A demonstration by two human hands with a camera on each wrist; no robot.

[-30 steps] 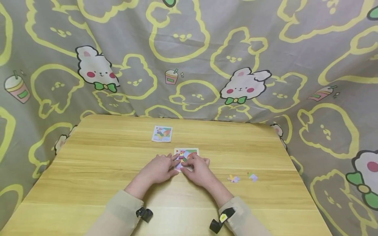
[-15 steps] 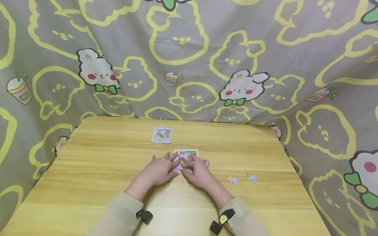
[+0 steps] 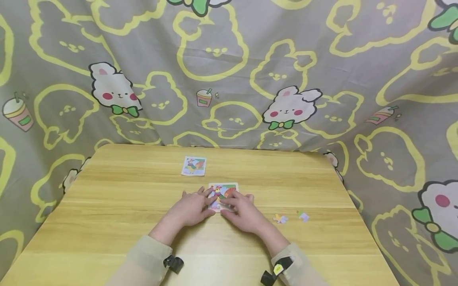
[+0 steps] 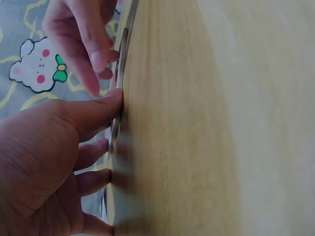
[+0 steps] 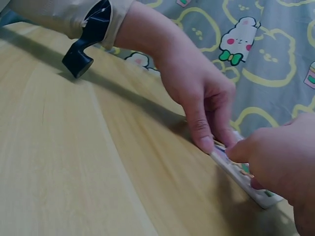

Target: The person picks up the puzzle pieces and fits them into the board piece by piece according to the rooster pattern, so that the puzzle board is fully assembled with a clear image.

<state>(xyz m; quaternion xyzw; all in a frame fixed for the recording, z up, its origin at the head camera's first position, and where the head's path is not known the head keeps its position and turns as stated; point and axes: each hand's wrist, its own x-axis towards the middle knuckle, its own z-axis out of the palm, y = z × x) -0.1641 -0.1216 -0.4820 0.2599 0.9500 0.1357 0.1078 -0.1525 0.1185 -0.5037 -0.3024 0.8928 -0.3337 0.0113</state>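
A rooster jigsaw puzzle in a white-edged board (image 3: 234, 186) lies on the table between both hands. My left hand (image 3: 189, 209) holds the board's near left corner. Its thumb lies at the near edge, as the left wrist view shows, and its index finger rests on the picture. My right hand (image 3: 245, 212) reaches over the board's right part, fingertips at the picture and thumb by the near edge. No piece shows in its fingers, which hide part of the puzzle. Two loose puzzle pieces (image 3: 280, 218) (image 3: 303, 216) lie to the right.
A square rooster picture card (image 3: 194, 166) lies farther back on the wooden table (image 3: 107, 222). A grey curtain (image 3: 150, 51) with rabbit prints hangs behind and beside the table. Black camera mounts (image 3: 173, 263) sit on both wrists.
My right thumb and fingertips have shifted slightly back from the picture, showing a little more of the lower puzzle. My left hand keeps its place at the corner. The head view has tilted slightly.
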